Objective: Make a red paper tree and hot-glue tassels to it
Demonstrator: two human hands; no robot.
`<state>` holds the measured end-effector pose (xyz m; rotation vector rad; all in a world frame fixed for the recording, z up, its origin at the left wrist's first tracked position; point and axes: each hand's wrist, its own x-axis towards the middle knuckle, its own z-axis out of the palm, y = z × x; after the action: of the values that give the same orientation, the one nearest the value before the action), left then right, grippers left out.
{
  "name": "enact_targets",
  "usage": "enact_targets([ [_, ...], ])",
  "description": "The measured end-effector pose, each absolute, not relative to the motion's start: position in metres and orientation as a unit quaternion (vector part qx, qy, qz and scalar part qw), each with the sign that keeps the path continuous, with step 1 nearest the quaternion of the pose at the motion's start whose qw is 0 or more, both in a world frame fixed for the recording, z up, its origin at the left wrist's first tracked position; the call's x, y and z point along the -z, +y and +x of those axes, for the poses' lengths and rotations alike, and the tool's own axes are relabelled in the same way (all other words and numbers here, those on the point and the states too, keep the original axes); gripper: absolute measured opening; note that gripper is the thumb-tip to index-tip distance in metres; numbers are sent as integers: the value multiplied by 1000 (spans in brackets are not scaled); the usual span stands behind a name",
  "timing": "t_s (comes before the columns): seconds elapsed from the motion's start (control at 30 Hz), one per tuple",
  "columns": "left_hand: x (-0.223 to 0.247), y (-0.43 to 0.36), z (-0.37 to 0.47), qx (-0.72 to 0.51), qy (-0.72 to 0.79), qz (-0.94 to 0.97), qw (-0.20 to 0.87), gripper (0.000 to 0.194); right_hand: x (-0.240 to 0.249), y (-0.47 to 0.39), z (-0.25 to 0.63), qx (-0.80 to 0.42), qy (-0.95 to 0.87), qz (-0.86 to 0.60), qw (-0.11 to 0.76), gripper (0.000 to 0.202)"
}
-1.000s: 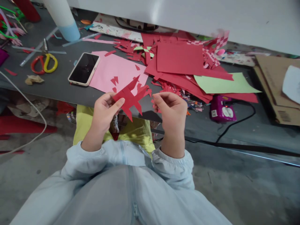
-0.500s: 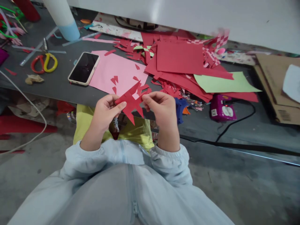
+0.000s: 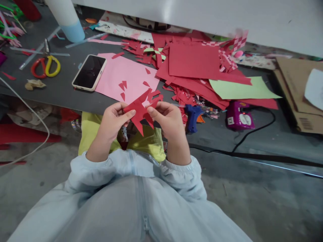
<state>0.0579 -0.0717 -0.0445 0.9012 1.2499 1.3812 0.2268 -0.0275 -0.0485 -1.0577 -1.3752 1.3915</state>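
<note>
Between my hands, over the table's front edge, is a red paper cutout with pointed, jagged edges. My left hand pinches its left side, thumb on top. Thumb and fingers of my right hand close on the cutout's right side, hiding part of it. Just beyond lies a pink paper sheet with several small red paper scraps on it. A blue tool, perhaps a glue gun, lies to the right of my right hand.
A phone overlaps the pink sheet's left side. Scissors with red and yellow handles lie farther left. Stacked red paper and a green sheet cover the back right. A purple box with a black cable sits near cardboard.
My right hand has shifted left and now grips the cutout closer to its middle, its thumb on top. The left hand keeps its hold, nearly still.
</note>
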Motion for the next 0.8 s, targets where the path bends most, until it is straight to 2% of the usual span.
enact_targets([
  [0.23,44,-75,53,-531,528,402,527,33,47,-19,233,-543,-546,-455,447,28],
  [0.43,43,-74,54,-517,555,429,491,29,45,-24,233,-577,-569,-435,393,27],
  [0.67,46,-73,50,-574,584,381,429,25,48,-16,244,-516,-528,-458,494,33],
  [0.8,51,-70,50,-607,577,359,412,23,50,-19,243,-550,-540,-448,453,45],
])
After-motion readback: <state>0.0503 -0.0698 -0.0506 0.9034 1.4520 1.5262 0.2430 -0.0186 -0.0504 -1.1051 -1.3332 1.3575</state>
